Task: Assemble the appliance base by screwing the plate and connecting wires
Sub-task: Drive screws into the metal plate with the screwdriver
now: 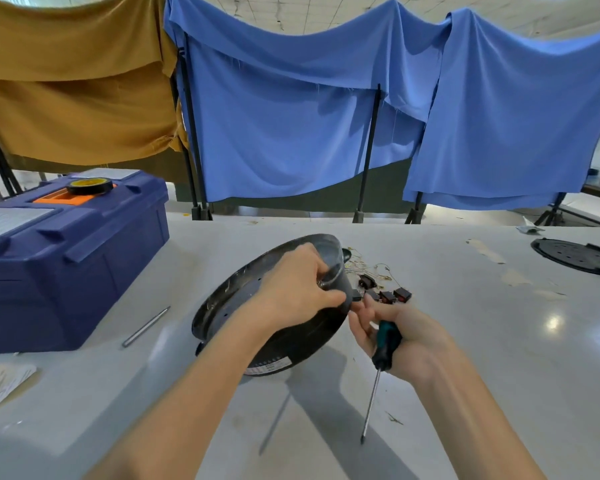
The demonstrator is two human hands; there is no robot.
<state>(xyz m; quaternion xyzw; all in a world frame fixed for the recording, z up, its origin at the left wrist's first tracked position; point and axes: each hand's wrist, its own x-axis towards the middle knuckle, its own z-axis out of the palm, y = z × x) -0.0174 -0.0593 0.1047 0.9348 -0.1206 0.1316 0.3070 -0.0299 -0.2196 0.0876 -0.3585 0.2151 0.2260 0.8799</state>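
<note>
The appliance base, a shallow black round shell, stands tilted on its lower edge near the middle of the table, its hollow side turned up and to the left. The left grip curls over the raised right rim and holds the base there. The right grip sits just beside the same rim. Its palm and lower fingers are wrapped round a screwdriver with a teal and black handle, whose shaft points down toward the table. Its thumb and forefinger reach to a small dark part at the base's edge. Whether they pinch that part cannot be told, as the left thumb covers it.

Just behind the base lie thin pale wires and a few small black and red switches. A black round plate with holes lies well apart at the right edge, partly cut off.

The table is pale grey and glossy, with scuffs and a light reflection. A thin metal rod lies to the left of the base, beside a dark blue toolbox that carries a roll of tape. A printed paper is at the near left, its text too blurred to read. Beyond the table, a blue cloth and a mustard cloth hang over black stands and hide most of the room.
</note>
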